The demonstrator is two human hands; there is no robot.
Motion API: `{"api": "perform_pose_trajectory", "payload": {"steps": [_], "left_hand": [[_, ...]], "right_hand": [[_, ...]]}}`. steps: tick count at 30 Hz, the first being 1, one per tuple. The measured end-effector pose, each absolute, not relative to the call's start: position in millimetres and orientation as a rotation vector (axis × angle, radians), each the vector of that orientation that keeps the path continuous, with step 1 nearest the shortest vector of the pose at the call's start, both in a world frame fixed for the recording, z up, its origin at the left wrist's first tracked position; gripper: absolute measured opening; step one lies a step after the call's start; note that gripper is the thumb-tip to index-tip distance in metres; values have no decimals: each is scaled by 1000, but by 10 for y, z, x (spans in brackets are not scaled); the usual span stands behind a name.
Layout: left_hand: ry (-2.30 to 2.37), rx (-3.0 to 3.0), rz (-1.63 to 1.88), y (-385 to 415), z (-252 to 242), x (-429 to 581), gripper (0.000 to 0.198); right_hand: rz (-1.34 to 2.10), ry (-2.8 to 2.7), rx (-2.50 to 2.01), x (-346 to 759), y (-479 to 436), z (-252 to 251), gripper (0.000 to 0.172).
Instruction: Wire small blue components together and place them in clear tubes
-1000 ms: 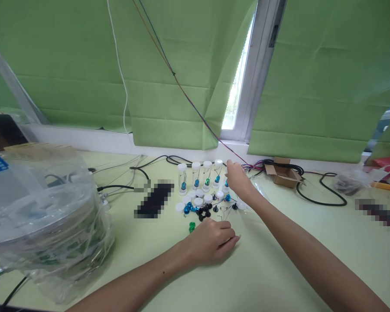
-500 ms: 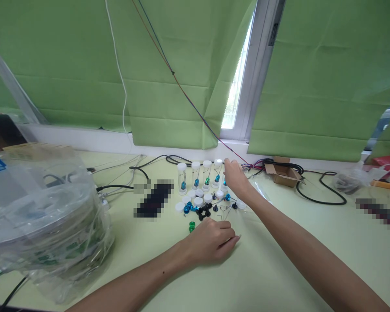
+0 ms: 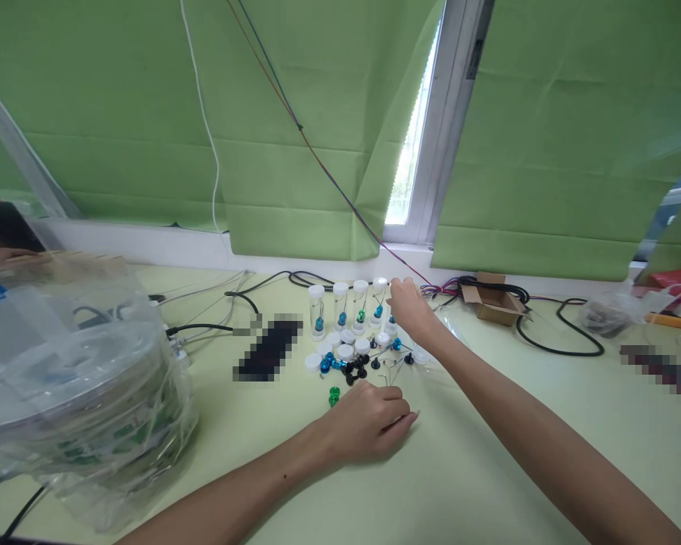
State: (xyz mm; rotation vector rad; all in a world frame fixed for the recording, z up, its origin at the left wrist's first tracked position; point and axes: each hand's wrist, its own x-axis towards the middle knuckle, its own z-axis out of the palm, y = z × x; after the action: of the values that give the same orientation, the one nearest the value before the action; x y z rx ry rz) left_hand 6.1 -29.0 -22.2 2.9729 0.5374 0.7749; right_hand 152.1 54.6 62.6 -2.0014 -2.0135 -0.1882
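The right hand (image 3: 412,309) is reaching across the pale green tabletop (image 3: 488,454) to the right end of a row of clear upright plastic vials with white caps (image 3: 347,306), its fingers closing about the last vial there; that vial is hiding behind the hand, so whether the grip has closed on it cannot be told. The left hand (image 3: 368,420) is resting nearer the viewer, loosely curled, its fingertips touching the loose blue, black and green pins and white caps (image 3: 349,359). A small open cardboard box (image 3: 491,299) and black cables (image 3: 550,333) are lying to the right; a clear plastic bag of wrapped goods (image 3: 73,378) is sitting well to the left.
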Motion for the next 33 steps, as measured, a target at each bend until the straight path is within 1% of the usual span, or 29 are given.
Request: {"api": "perform_pose_trajectory", "payload": {"steps": [3,6,10,14,15,19,25,33], "left_hand": [[530,2965,792,-280,-245,58,36],[527,2961,808,-273,-271,56,37],[539,2964,789,-278,-275,56,36],[555,2970,768,-286,-261,60,36],[553,2969,769,-287,-261,60,36],[542,2963,794,-284,-275,59,36],[550,2967,765,-284,-272,61,35],[542,2987,737,-293,-254,59,34]], "right_hand": [[-276,-1975,-1986,1486,490,643,19],[-356,-2053,-1903,1439,421,621,17],[-321,-2256,-1894,1398,354,484,12],[-258,-2306,-1950,1412,326,285,10],[-233,-2317,-1975,1421,320,241,10],[-165,-2364,-2027,1441,289,113,22],[-122,-2393,-2062,1431,252,20,23],[-166,-2365,-2068,1428,214,6,27]]}}
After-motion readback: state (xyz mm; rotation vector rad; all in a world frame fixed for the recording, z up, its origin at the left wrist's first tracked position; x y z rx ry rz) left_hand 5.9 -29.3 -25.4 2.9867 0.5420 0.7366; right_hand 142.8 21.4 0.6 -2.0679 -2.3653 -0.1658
